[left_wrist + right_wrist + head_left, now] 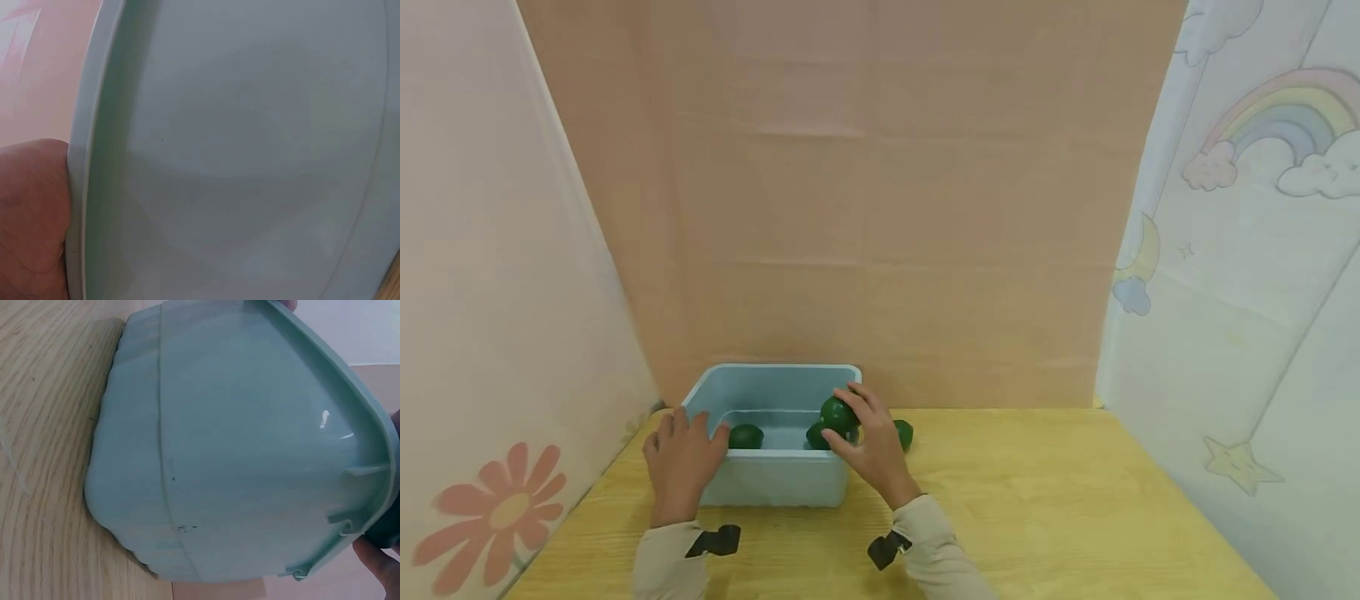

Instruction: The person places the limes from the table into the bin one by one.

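Observation:
A light blue-green plastic bin [775, 479] stands on the table, its outer wall filling much of both wrist views. My left hand [685, 462] holds its front left corner, with fingers bent over the rim. Above the bin's right side, my right hand [876, 442] pinches a glossy dark green fruit [837, 414] between thumb and fingers. Inside the bin lie another dark green fruit [746, 437] at the left and one [817, 435] below the held fruit. In the right wrist view, the held fruit [384, 528] shows partly at the rim.
Another green fruit [903, 433] lies on the yellow wood-grain table [1037, 500], just outside the bin's right side and partly behind my right hand. An orange-brown backdrop [880, 208] rises behind the bin. Printed side panels flank the table.

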Tool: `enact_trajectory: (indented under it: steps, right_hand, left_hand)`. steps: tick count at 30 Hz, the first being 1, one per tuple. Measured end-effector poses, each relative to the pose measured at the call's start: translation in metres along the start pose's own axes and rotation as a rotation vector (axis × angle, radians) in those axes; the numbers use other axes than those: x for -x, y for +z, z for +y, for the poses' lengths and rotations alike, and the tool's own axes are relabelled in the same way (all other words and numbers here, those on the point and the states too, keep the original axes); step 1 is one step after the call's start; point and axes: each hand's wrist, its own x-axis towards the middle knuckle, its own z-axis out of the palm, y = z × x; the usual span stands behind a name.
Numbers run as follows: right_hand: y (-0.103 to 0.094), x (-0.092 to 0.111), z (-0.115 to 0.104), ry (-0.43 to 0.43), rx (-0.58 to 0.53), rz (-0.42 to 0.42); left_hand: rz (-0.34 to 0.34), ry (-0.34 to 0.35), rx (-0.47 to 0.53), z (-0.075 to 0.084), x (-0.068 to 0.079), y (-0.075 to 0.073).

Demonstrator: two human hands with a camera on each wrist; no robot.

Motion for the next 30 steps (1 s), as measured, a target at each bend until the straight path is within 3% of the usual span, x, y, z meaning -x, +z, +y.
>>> enact_trajectory:
  steps: [7, 30]
  right_hand:
    - [-0.0008, 0.0004, 0.0006, -0.002, -0.006, 0.005]
    - [0.001, 0.0001, -0.0003, 0.038, -0.093, -0.12]
  left_hand:
    - [0.002, 0.011, -0.003, 0.0034, -0.0005, 0.0006]
    - [-0.016, -0.002, -0.01, 0.0054, 0.0012, -0.0028]
